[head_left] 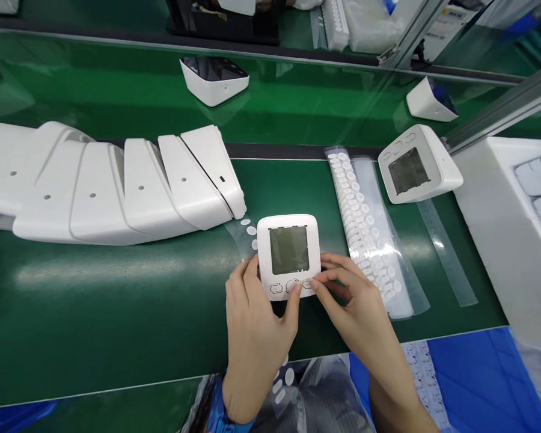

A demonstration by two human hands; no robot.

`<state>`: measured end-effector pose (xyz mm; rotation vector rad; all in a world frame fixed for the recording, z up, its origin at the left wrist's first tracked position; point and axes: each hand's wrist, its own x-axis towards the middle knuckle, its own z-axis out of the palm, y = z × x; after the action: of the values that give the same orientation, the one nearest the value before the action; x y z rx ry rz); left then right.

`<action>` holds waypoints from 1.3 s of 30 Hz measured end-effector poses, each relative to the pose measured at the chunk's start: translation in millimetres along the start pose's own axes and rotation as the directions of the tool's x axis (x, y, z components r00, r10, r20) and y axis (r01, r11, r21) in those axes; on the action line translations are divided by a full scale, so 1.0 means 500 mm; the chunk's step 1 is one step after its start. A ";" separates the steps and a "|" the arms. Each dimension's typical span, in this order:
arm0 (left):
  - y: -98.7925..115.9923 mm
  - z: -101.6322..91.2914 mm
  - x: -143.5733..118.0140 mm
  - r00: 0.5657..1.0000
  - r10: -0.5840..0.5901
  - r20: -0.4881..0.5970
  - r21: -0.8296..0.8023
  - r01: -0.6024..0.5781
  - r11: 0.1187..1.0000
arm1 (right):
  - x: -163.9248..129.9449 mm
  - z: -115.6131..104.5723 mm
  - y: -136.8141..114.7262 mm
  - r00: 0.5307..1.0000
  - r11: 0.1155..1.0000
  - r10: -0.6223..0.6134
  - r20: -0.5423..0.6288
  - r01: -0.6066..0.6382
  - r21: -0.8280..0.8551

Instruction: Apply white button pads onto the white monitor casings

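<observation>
Firstly, nested shells point(117, 186): white moulded plastic housings lying overlapped in a row on the left of the green bench point(94, 300); smooth, matt, each with a small hole in its face.
Left hand point(256, 325): curled round the lower left edge of the white device point(289, 255), thumb laid on the front by the middle button; a steadying grip, fingers partly closed.
White device: lies face-up on the bench between both hands, a rounded square case with a grey screen and three oval buttons along the bottom. Judged light, rigid and rather slick; best taken by its side edges, keeping off the screen, which looks likely to scratch or smudge.
Right hand point(347, 300): fingertips pinched together at the lower right button; whether a small pad sits between them I cannot tell.
Sticker strips point(365, 234): clear flexible film carrying rows of small white ovals, lying just right of the device; thin, floppy.
Finished unit point(417, 165): same case, propped tilted farther right.
Foam tray point(509, 228): white, blocky, at the right edge.
</observation>
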<state>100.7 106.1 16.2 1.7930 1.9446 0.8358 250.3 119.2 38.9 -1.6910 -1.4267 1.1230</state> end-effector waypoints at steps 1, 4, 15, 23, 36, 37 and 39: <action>0.001 0.000 0.000 1.000 -0.002 -0.001 0.001 0.002 1.000 | 0.000 0.000 0.000 1.000 1.000 0.001 -0.002 -0.001 0.002; 0.001 0.001 0.001 1.000 -0.002 -0.009 0.009 0.002 1.000 | 0.001 0.001 0.000 1.000 1.000 0.000 -0.002 0.000 0.001; 0.005 0.004 0.002 1.000 -0.007 -0.003 0.030 0.007 1.000 | 0.001 0.002 0.002 1.000 0.999 -0.017 -0.004 0.017 -0.030; 0.005 0.001 0.000 1.000 -0.014 -0.006 0.016 0.014 1.000 | -0.002 0.002 0.002 0.999 0.999 -0.039 -0.015 0.039 -0.037; 0.004 0.001 0.000 1.000 -0.012 -0.007 0.018 0.012 1.000 | -0.003 0.005 0.008 0.998 0.998 -0.049 -0.033 0.048 -0.027; 0.004 0.002 0.000 1.000 -0.011 -0.008 0.019 0.011 1.000 | -0.003 0.005 0.007 0.998 0.999 -0.049 -0.033 0.048 -0.025; 0.003 0.002 -0.001 1.000 -0.005 -0.013 0.021 0.006 1.000 | -0.003 0.005 0.007 0.998 0.999 -0.047 -0.033 0.046 -0.024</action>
<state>102.5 105.9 16.4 1.7977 1.9725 0.8297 249.5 117.0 34.9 -1.6763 -1.4564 1.0519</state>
